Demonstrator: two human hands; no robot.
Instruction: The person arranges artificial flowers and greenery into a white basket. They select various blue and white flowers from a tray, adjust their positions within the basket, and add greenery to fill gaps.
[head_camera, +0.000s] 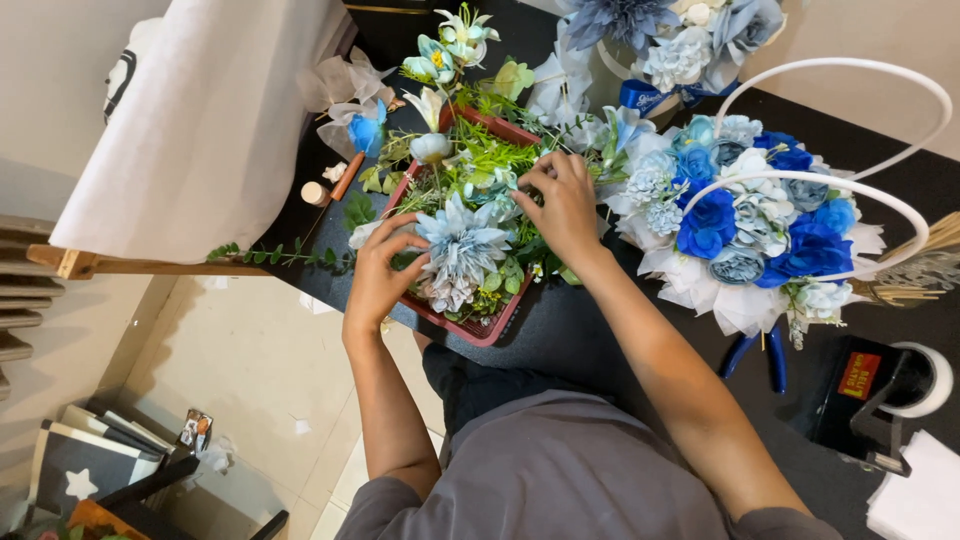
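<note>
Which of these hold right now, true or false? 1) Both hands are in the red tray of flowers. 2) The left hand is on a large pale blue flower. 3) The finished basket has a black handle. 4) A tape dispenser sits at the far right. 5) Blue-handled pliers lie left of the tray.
1) True: the left hand and right hand are both at the red tray.
2) True: it touches the large pale blue flower.
3) False: the basket has a white handle.
4) True: the tape dispenser is there.
5) False: the blue-handled pliers lie right of the tray, below the basket.
</note>
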